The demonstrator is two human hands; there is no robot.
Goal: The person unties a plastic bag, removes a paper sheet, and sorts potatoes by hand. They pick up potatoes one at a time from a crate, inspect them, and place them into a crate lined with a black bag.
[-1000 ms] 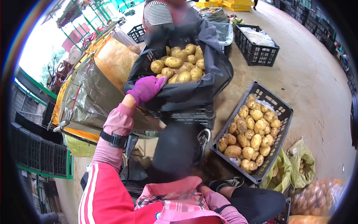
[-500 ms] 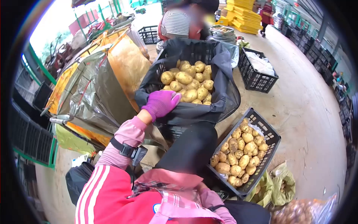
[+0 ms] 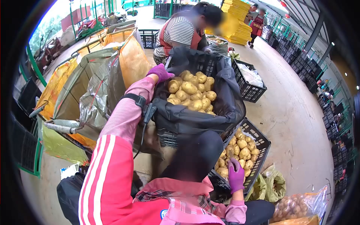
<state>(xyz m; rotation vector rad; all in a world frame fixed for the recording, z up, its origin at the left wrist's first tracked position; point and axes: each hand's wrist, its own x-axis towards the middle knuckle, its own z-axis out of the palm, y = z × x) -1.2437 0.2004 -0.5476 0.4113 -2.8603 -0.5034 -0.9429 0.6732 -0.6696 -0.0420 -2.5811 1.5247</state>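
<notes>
My left hand [image 3: 160, 73], in a purple knit glove, is closed over the left rim of a large crate, on its black liner [image 3: 195, 118]. Washed-looking yellow potatoes [image 3: 191, 90] lie heaped in that lined crate. Lower right, my right hand [image 3: 236, 176], also purple-gloved, reaches into a second black crate [image 3: 262, 150] of potatoes [image 3: 242, 144]. Its fingers are stretched out against the potatoes and look apart; the undersides of the fingers are hidden. The second crate stands against the near right corner of the lined one.
Large bags on a metal frame [image 3: 67, 127] stand at left. A person in a striped top [image 3: 180, 32] bends behind the lined crate. A crate with white sheeting [image 3: 249, 82] is at right. Green bags [image 3: 268, 185] and a clear bag of round produce [image 3: 298, 206] lie lower right.
My left hand has moved from the near rim to the left rim of the lined crate. My right hand has come into view over the second crate. The view has tilted up.
</notes>
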